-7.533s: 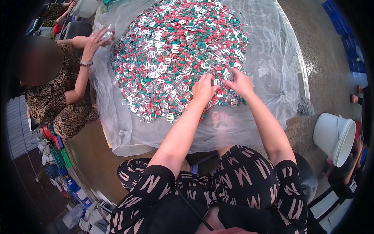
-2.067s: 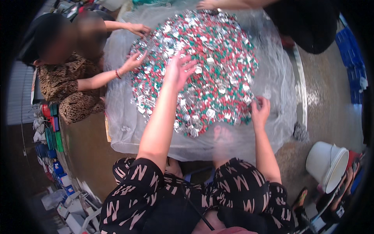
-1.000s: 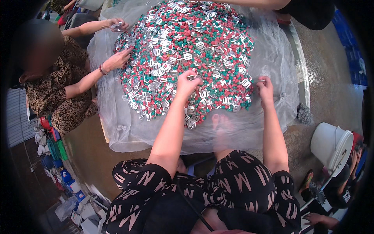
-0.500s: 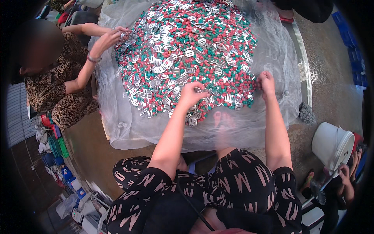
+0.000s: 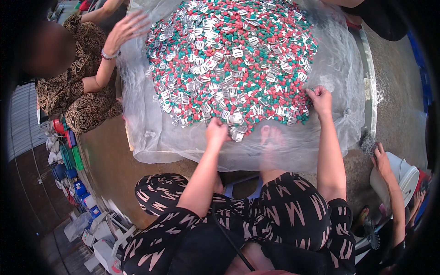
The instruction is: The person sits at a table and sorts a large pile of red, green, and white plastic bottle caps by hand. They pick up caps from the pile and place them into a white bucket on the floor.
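A wide heap of small red, green and white pebble-like pieces (image 5: 256,55) mixed with flat silvery slotted buckles (image 5: 237,52) lies on a sheer white net (image 5: 339,114). My left hand (image 5: 217,131) is closed at the heap's near edge, fingertips beside a small cluster of buckles (image 5: 237,134). Whatever it grips is hidden. At the heap's right edge my right hand (image 5: 321,98) pinches thumb and fingers together, over the net; anything between them is too small to name. My bare foot (image 5: 271,134) rests by the near edge of the heap.
Across to the left sits another person in a patterned outfit, an open hand (image 5: 126,32) raised beside the heap. A white bucket (image 5: 403,172) stands at the right, where another person's arm (image 5: 389,183) reaches toward a grey shaggy clump (image 5: 368,143). Blue crates (image 5: 419,82) line the far right.
My left hand has moved nearer and closed; my right hand stays pinched at the heap's right edge. The left person's hand has lifted off the heap and spread. At right, an arm has stretched forward.
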A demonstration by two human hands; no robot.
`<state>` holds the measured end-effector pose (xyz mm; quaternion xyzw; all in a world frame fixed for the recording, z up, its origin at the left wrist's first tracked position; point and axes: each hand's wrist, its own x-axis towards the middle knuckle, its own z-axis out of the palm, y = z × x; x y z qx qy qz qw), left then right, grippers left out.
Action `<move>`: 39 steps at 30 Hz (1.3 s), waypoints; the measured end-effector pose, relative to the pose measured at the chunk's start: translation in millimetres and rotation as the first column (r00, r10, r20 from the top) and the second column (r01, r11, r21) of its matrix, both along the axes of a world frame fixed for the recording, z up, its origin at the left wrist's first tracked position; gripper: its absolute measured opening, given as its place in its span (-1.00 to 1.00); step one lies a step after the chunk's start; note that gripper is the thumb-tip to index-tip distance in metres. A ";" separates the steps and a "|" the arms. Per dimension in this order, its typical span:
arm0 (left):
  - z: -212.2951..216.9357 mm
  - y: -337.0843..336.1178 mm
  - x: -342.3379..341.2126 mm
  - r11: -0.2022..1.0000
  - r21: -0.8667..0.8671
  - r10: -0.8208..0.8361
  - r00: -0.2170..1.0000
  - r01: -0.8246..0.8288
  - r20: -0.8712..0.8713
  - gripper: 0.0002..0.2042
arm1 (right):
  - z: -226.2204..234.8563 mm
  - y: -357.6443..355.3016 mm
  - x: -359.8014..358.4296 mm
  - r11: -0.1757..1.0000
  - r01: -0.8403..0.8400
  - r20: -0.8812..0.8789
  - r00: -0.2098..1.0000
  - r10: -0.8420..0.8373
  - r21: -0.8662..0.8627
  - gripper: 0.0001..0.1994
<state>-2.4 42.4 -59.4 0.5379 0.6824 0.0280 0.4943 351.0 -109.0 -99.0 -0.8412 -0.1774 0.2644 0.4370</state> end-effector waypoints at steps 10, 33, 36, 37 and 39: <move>34.5 31.9 105.9 0.935 -0.074 -0.265 0.823 0.346 0.502 -0.70 | 22.2 11.5 -22.0 0.950 -0.190 0.087 0.981 0.173 0.248 -0.78; 42.5 27.9 183.5 0.548 0.633 -0.702 0.712 0.546 -0.007 -0.61 | 56.5 29.4 -27.6 0.889 0.355 -0.704 0.708 -0.054 0.288 -0.90; 29.9 27.6 200.5 0.418 0.579 -0.741 0.631 0.700 -0.229 -0.59 | 43.6 42.0 -39.7 0.955 -0.011 -0.143 0.988 0.056 0.295 -0.86; 22.2 31.9 201.8 0.441 0.573 -0.750 0.634 0.691 -0.187 -0.64 | 42.9 49.3 -46.3 0.961 -0.153 0.135 0.983 0.124 0.231 -0.85; 25.7 36.2 201.7 0.541 0.584 -0.733 0.680 0.605 -0.025 -0.72 | 46.3 50.0 -50.7 0.968 -0.096 0.057 0.995 0.085 0.230 -0.91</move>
